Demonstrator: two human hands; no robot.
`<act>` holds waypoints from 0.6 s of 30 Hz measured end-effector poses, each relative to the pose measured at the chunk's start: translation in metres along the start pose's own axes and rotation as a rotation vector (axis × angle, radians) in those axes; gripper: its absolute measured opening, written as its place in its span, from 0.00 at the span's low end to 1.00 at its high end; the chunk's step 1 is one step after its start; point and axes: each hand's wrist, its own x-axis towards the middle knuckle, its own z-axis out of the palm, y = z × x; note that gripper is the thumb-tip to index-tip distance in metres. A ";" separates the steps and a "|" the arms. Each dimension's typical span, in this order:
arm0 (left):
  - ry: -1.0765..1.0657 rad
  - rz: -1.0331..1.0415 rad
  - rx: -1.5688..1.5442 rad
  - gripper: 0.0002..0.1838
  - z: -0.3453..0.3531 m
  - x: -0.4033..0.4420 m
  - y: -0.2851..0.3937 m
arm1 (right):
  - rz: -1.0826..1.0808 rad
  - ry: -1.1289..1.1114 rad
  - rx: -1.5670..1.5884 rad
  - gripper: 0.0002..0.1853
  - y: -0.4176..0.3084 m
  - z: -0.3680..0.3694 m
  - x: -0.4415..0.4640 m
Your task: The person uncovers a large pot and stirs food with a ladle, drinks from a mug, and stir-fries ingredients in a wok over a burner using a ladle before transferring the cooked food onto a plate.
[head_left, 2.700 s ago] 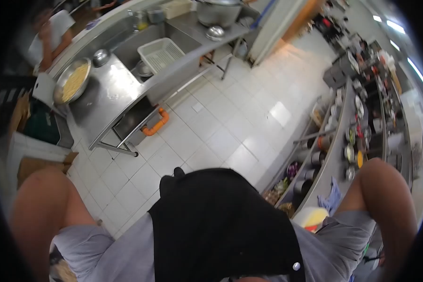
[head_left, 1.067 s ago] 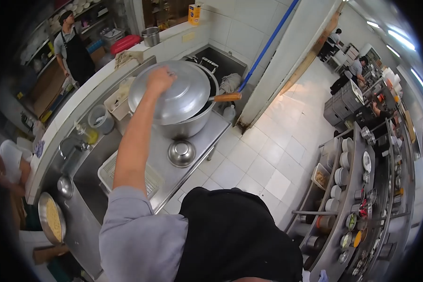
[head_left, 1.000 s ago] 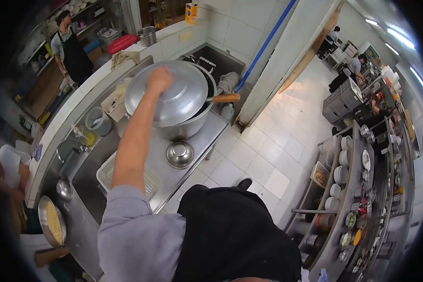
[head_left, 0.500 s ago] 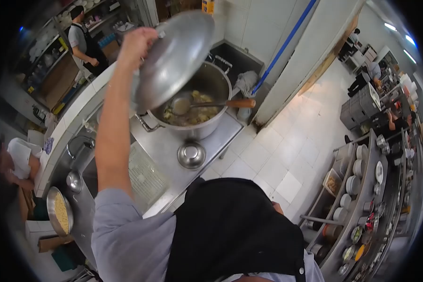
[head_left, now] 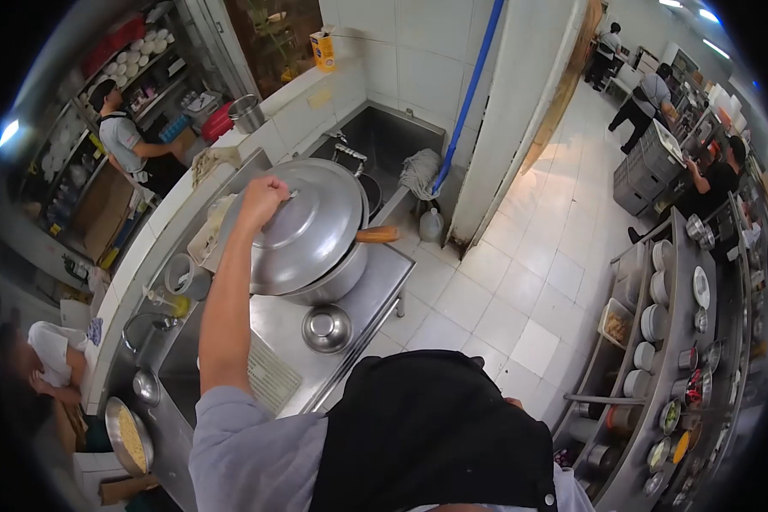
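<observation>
Head view: lid [head_left: 311, 235] lies over the large metal pot [head_left: 337, 280], directly under the left hand [head_left: 263, 203]. Lid sits off-centre; a dark gap shows between lid edge and pot rim on the side right of the left hand. Cannot tell whether the rim bears the lid's full weight.

Left hand: fingers curled closely around the lid's top handle; arm reaches forward over the surface [head_left: 371, 294]. Right hand [head_left: 512, 402]: only a small patch of skin visible beside the black apron [head_left: 439, 427]; cannot tell how far its fingers are spread or whether it holds anything.

Wooden handle [head_left: 377, 234] juts from the gap, right of the left hand. Steel bowl [head_left: 326, 328] rests upside down on the surface, nearer the body than the left hand and to its right. Pale perforated tray [head_left: 273, 377]: nearer the body still, partly behind the left forearm. Left of that forearm: faucet [head_left: 149, 319] and, closer to the body, a basin [head_left: 145, 427] of yellow food.
</observation>
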 end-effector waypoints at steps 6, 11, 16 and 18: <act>0.062 0.018 0.036 0.06 0.005 -0.005 0.010 | -0.028 0.010 -0.050 0.23 0.025 -0.056 0.033; 0.128 -0.140 -0.026 0.08 0.009 -0.015 0.016 | 0.101 0.009 0.206 0.29 -0.028 -0.138 0.047; 0.541 -0.116 -0.249 0.06 -0.035 -0.027 0.048 | 0.167 0.030 0.126 0.30 -0.073 -0.229 0.082; 0.567 -0.038 -0.389 0.05 -0.071 -0.041 0.055 | 0.149 0.018 0.080 0.29 -0.062 -0.258 0.114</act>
